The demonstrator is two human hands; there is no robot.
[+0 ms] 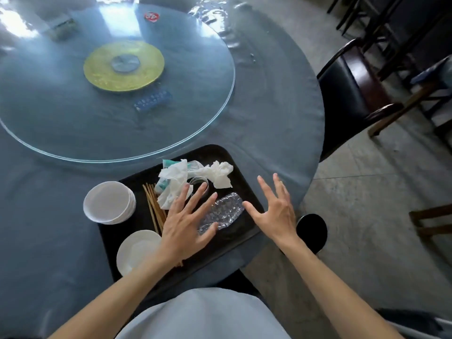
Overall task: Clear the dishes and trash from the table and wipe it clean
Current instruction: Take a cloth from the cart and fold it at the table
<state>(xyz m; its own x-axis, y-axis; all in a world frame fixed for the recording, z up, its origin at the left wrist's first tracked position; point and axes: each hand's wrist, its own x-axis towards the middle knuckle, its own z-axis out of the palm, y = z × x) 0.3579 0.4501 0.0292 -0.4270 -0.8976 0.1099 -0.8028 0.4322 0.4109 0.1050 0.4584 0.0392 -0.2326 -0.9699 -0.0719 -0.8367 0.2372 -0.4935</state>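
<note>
A black tray lies on the near edge of the round table. On it are a stack of white bowls, a white dish, wooden chopsticks, crumpled white napkins, a small clear glass and a crushed clear plastic bottle. My left hand hovers over the tray's middle with fingers spread, holding nothing. My right hand is open above the tray's right edge, just right of the bottle.
A glass turntable with a yellow hub covers the table's centre; a blue packet, a red sticker and a greenish box lie on it. A dark chair stands at right. A black round bin is on the floor.
</note>
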